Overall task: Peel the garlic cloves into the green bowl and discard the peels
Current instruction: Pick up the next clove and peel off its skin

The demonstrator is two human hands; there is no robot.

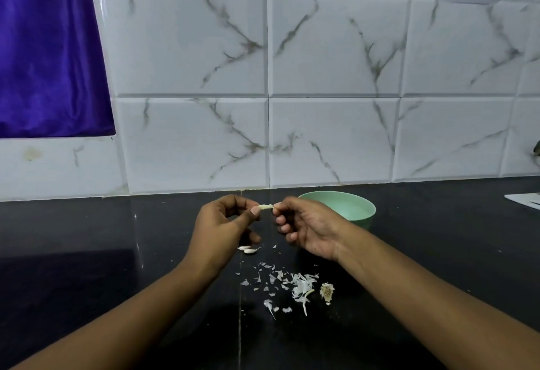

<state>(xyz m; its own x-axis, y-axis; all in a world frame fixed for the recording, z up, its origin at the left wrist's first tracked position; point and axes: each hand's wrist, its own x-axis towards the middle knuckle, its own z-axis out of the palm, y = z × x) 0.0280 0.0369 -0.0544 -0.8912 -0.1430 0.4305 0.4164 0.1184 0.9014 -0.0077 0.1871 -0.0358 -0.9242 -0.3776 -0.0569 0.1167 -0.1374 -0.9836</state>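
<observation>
Mid-peel: left hand (225, 220) and right hand (304, 226) pinch one garlic clove (265, 207) beside the green bowl (350, 209); next, probably strip the remaining skin

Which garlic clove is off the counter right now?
The clove pinched between both hands; the other cloves lie on the black counter below the left hand.

White marble-veined wall tiles (333, 83) rise behind a glossy black counter (87, 238).
</observation>
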